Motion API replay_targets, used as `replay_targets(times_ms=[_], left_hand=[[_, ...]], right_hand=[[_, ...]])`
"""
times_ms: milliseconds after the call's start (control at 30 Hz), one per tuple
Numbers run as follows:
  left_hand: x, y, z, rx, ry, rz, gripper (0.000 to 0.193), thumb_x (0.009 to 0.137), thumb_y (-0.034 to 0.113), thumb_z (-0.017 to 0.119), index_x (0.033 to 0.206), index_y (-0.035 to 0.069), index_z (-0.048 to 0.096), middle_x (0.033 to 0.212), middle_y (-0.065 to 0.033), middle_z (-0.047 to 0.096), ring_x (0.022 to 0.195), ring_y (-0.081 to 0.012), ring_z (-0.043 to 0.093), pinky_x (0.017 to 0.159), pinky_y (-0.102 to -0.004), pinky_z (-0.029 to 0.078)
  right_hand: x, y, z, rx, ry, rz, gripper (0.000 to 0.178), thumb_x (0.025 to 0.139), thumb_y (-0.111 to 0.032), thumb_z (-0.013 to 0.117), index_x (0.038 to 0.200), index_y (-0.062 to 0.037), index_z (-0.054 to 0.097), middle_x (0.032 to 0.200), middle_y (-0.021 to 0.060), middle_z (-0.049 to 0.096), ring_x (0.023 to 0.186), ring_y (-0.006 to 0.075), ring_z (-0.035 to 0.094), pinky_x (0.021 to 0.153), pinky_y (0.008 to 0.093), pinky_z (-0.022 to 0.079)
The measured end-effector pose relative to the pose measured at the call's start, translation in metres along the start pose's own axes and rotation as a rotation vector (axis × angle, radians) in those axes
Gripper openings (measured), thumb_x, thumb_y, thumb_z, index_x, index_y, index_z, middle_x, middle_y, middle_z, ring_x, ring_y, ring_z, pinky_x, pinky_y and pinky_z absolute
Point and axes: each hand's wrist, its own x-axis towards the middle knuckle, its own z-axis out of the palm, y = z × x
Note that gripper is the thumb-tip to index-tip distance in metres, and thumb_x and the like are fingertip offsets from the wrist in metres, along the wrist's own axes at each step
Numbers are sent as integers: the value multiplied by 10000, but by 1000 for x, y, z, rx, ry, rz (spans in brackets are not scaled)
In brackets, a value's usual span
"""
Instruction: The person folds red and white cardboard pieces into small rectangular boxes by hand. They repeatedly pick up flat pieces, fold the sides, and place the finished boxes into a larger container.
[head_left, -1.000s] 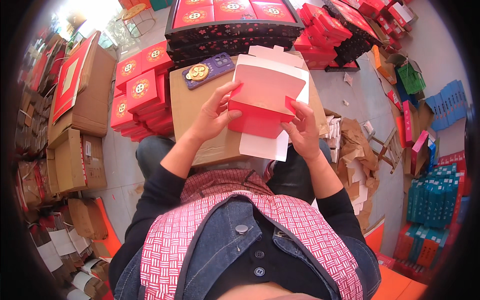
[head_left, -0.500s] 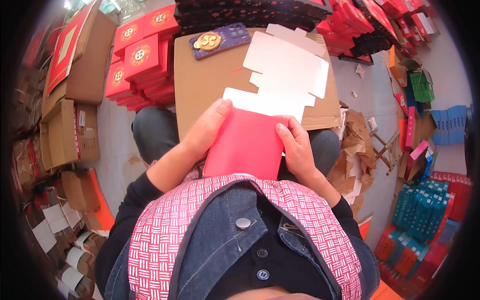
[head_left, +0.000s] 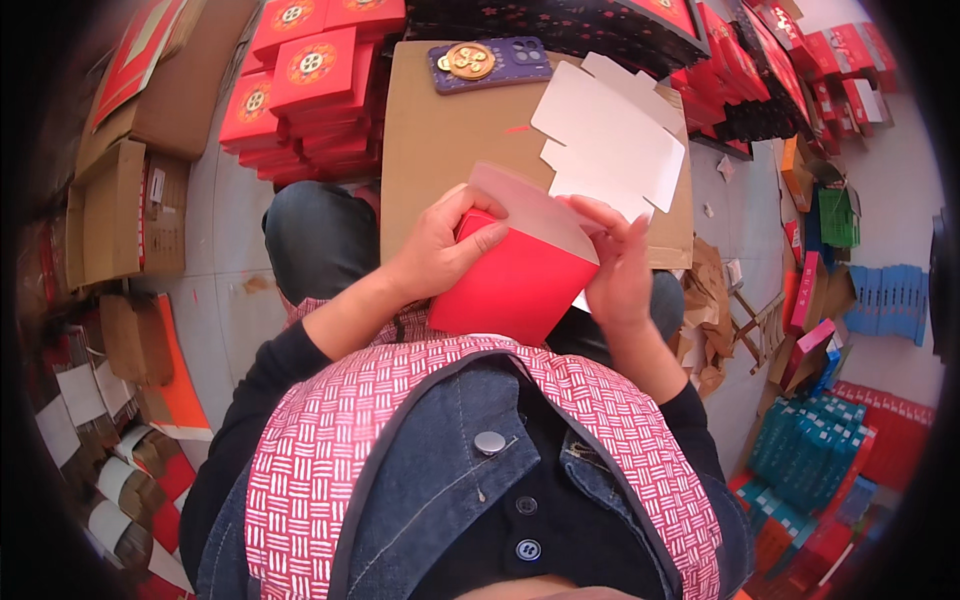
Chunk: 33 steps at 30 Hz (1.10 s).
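Above my lap is a red cardboard box blank (head_left: 515, 285), plain red on its near panel, with a pale flap (head_left: 530, 215) raised along the far edge. My left hand (head_left: 445, 245) grips its left far corner, thumb on the red panel and fingers at the flap. At the right far corner my right hand (head_left: 615, 260) is closed on the edge, fingertips curled over the flap's end; part of that grip is hidden. Just beyond lies a white-sided, unfolded box blank (head_left: 610, 130) with cut tabs, flat on a brown cardboard surface (head_left: 450, 150).
A purple phone (head_left: 515, 65) with a round gold ornament lies on the cardboard's far edge. Stacked red boxes (head_left: 315, 75) stand at the left, a dark patterned box (head_left: 590, 25) behind. Crumpled brown paper (head_left: 705, 320) and a green basket (head_left: 838, 218) sit on the right.
The far flap has been bent up from lying flat. The blank is turned slightly clockwise, and my right hand has shifted from the red panel to the flap's right end.
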Motion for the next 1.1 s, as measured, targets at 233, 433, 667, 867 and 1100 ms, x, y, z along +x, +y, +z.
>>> replay_targets(times_ms=[233, 433, 667, 867, 1100], left_hand=[[-1, -7, 0, -110, -105, 31, 353, 817, 185, 730, 1079, 25, 556, 1038, -64, 555, 993, -165, 537, 895, -287, 421], [-6, -15, 0, -124, -66, -57, 411, 793, 176, 756, 1121, 35, 552, 1061, -58, 564, 992, -141, 541, 880, -277, 443], [-6, -11, 1, -227, 12, -167, 408, 815, 139, 736, 1161, 38, 543, 1020, -56, 594, 944, -112, 572, 818, -245, 485], [13, -10, 2, -465, 170, -372, 465, 869, 171, 672, 1266, 44, 463, 1097, -116, 592, 1010, -147, 574, 857, -272, 475], [-32, 8, 2, -149, 80, -320, 538, 851, 210, 700, 1286, 78, 411, 1146, -123, 550, 1049, -189, 552, 885, -298, 462]], right_hand=[[42, -32, -19, -134, -261, 354, 326, 980, -212, 489, 1135, 47, 611, 1011, 117, 660, 937, 176, 628, 831, 298, 498], [40, -23, -26, 79, -284, 450, 340, 968, -196, 501, 1219, 28, 546, 1213, 153, 567, 1081, 190, 573, 915, 332, 471], [-7, 8, -41, -496, -89, -70, 206, 943, -82, 526, 1112, 29, 562, 1230, 123, 542, 1042, 176, 588, 880, 302, 477], [6, 12, -15, -354, 218, 55, 233, 896, -104, 643, 1068, 51, 616, 871, 27, 654, 762, 70, 605, 677, 200, 482], [-21, 34, -20, -429, 160, -135, 178, 885, -57, 649, 1035, 34, 619, 1026, 52, 607, 876, 89, 583, 751, 211, 474]])
